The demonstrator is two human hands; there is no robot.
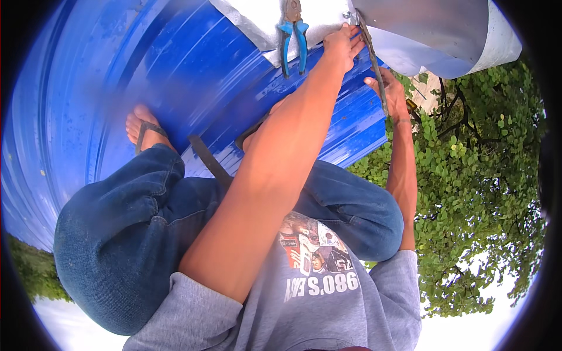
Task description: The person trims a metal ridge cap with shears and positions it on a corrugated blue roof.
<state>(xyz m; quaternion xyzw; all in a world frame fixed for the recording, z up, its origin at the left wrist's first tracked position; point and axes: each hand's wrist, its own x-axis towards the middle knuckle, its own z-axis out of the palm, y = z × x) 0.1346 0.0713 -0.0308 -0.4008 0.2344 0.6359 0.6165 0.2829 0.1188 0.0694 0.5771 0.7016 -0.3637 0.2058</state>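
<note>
My left hand (342, 48) reaches to the edge of a white sheet (254, 20), its fingers bent together beside a small metal fastener (346, 14). Whatever its fingertips pinch is too small to make out. A long, narrow dark bar (374, 64) runs slantwise past those fingers. Lower down, my right hand (393, 93) is closed around this bar, thumb on its left side; the other fingers are partly hidden. Left of my left hand, a pair of pliers (293, 35) with blue handles lies on the white sheet, its handles extending over the blue roofing.
Ribbed blue metal roofing (170, 64) spreads beneath my sandalled foot (146, 128) and bent legs. A curved grey metal sheet (433, 26) rises at the upper right. Beyond the roof edge on the right are leafy branches (474, 175). A dark strap-like strip (208, 161) lies between my legs.
</note>
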